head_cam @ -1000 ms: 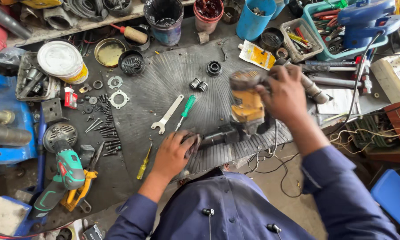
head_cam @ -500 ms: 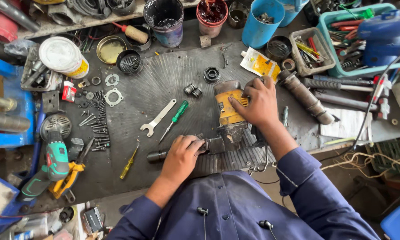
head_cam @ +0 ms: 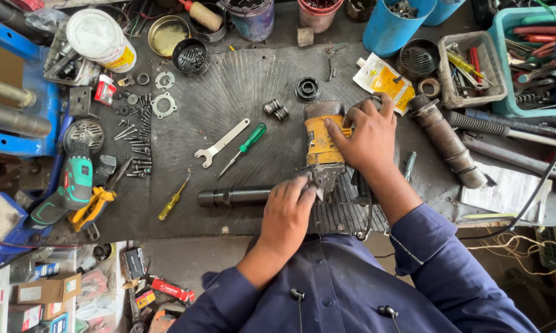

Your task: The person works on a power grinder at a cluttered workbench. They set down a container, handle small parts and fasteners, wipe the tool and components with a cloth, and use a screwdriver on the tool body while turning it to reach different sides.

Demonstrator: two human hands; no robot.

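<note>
A yellow and grey power tool body (head_cam: pixel 322 139) lies on the dark ribbed bench mat (head_cam: pixel 241 92). My right hand (head_cam: pixel 367 135) grips its yellow housing from the right side. My left hand (head_cam: pixel 288 213) presses on the tool's grey lower end, where a black cylindrical side handle (head_cam: pixel 232 197) sticks out to the left. A green-handled screwdriver (head_cam: pixel 246 148) and a flat silver spanner (head_cam: pixel 221 143) lie just left of the tool. Two small metal bushes (head_cam: pixel 276 110) and a black bearing-like ring (head_cam: pixel 307 89) sit above it.
Loose screws and washers (head_cam: pixel 139 132) are scattered at the left, beside a green cordless drill (head_cam: pixel 74 182) and orange pliers (head_cam: pixel 93 206). A yellow screwdriver (head_cam: pixel 173 198) lies below. Cups, tins and tool trays (head_cam: pixel 469 68) line the back. A black hose part (head_cam: pixel 444 142) lies right.
The power tool has come down from a raised, tilted hold to rest flat on the mat. My right hand stays on its housing and my left hand stays at its lower end.
</note>
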